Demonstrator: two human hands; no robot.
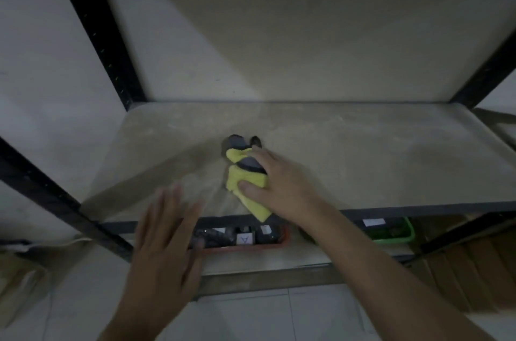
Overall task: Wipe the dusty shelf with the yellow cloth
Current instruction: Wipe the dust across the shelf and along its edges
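room: dim light; a pale wall (42,61) is seen behind a black frame post (95,25) in the upper left of the frame.
shelf (363,150): a beige board across the middle of the frame, filmed with dust; faint streaks are seen left of centre.
yellow cloth (245,181): bunched, its grey side showing, laid on the shelf at the centre of the frame, with one tail hanging over the front edge.
right hand (279,181): the cloth is gripped and pressed to the board, with the thumb on the yellow fold and the fingers curled over the top.
left hand (164,234): blurred at the lower left, fingers straight and spread; nothing is held.
below: a red tray (251,247) of dark items and a green basket (402,237) are seen on the lower level.
step in hand: wiping is judged to be under way near the front middle of the board.
next move: firm, even strokes are called for toward the dusty back and right of the frame, with the cloth kept flat and the hanging tail gathered up.
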